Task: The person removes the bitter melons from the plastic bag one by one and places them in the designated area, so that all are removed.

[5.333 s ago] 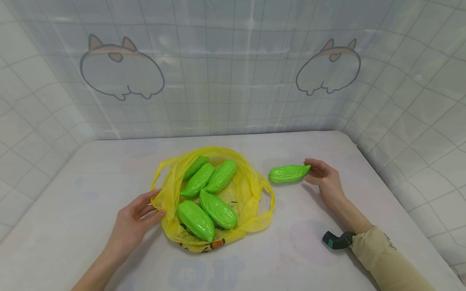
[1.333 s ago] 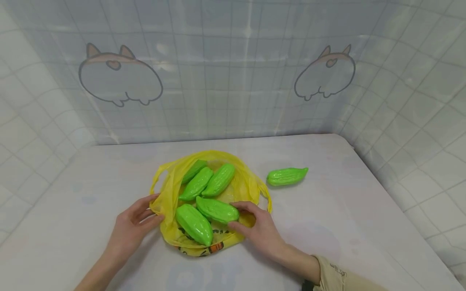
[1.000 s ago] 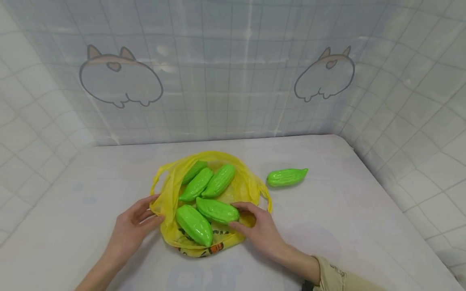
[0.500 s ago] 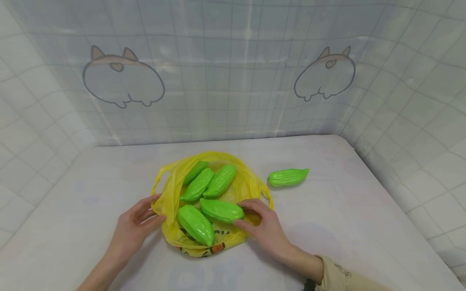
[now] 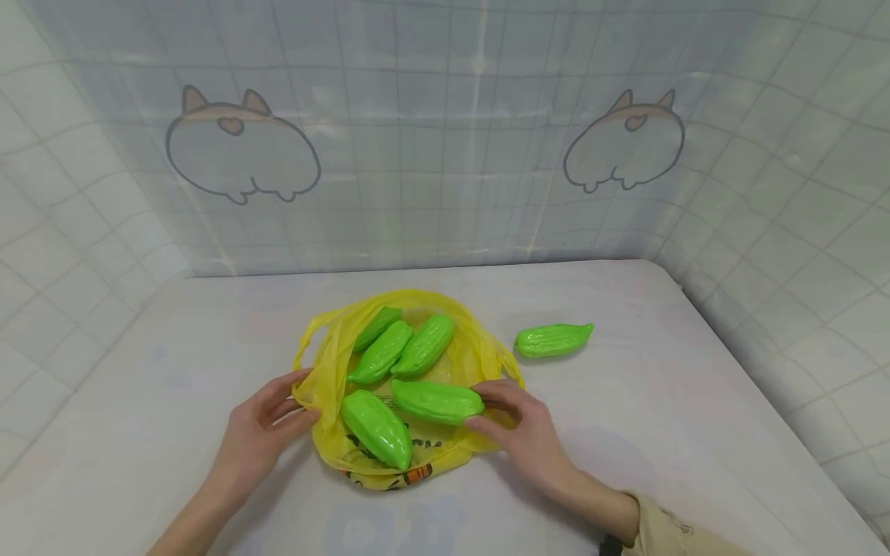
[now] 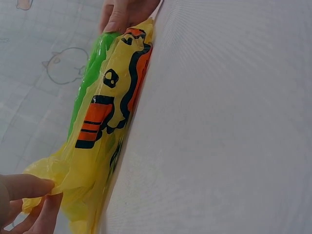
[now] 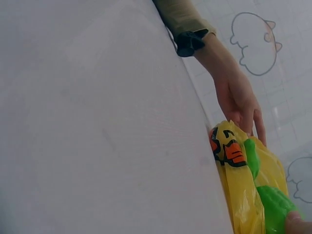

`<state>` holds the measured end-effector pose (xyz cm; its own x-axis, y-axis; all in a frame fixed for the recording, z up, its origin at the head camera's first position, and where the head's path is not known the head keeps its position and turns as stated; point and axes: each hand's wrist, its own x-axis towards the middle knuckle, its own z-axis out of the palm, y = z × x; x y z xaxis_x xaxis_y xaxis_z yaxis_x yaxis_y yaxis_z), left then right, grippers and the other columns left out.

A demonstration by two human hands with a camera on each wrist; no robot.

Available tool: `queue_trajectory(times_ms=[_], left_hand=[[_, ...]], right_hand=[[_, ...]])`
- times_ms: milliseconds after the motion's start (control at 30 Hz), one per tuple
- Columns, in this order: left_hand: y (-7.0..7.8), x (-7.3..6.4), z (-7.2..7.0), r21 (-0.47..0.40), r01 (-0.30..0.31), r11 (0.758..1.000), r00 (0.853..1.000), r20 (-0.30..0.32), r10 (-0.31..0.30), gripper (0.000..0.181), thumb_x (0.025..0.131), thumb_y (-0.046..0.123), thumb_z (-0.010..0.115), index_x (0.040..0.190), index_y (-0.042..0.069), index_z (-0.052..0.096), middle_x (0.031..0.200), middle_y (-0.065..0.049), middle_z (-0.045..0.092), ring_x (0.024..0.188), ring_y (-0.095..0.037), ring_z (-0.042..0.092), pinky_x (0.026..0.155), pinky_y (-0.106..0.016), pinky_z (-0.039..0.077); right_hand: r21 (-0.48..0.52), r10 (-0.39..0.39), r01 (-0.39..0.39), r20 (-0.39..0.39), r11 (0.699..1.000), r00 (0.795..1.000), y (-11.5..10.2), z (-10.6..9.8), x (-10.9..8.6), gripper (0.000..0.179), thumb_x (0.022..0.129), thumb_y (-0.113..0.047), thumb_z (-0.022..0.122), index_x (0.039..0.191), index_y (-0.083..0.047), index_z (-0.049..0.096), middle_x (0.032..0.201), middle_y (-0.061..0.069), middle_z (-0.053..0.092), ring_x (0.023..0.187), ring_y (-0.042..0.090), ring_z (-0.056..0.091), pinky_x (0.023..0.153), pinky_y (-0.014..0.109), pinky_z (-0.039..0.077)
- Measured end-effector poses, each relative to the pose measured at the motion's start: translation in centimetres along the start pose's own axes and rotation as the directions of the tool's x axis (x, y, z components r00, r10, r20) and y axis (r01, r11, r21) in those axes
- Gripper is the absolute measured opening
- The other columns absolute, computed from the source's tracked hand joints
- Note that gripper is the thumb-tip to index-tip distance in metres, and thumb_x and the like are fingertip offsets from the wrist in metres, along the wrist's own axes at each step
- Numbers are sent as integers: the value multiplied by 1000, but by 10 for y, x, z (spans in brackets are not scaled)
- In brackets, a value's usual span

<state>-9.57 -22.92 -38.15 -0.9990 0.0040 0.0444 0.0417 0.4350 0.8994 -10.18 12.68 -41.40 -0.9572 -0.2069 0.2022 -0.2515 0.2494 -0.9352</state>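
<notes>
yellow plastic is forming a bag (image 5: 328, 384) at the frame's lower centre, while the left hand (image 5: 257, 431) is pinching its left edge, the right hand (image 5: 534, 442) is clamping on a green gourd (image 5: 433, 402) inside its mouth, and a loose gourd (image 5: 554, 340) is lying right of centre.
</notes>
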Motion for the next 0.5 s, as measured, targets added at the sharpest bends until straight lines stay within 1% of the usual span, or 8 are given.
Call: queue_trajectory(times_ms=[133,200,333,500], left_hand=[[-1,-1,0,-20,-16,1000,1000,-1,16,59,92,20,74,144,7,50,144,-11,55,104,8,61,85,-16,57],[-1,-1,0,-14,-21,1000,1000,-3,21,58,92,19,74,144,7,50,143,-9,55,103,8,61,84,-16,57],[-1,0,0,-12,-21,1000,1000,-3,21,58,91,17,74,143,7,51,145,-13,54,103,8,61,85,-17,57],[0,0,0,-17,2,1000,1000,5,-2,59,92,19,74,145,8,50,147,-17,51,103,8,61,85,-16,57]], right_hand=[[39,-26,26,2,999,1000,3,-5,-1,41,84,-23,79,123,-18,67,120,-4,68,111,15,65,102,30,52],[43,-40,40,6,998,999,4,-7,-2,41,85,-23,79,124,-17,67,122,-3,68,111,16,65,102,30,52],[49,-67,66,14,997,998,6,-11,-2,40,86,-20,77,125,-16,67,123,-1,68,111,15,65,101,31,53],[60,-100,99,0,993,995,8,-19,-3,40,86,-13,77,125,-13,67,123,3,68,109,14,66,99,31,54]])
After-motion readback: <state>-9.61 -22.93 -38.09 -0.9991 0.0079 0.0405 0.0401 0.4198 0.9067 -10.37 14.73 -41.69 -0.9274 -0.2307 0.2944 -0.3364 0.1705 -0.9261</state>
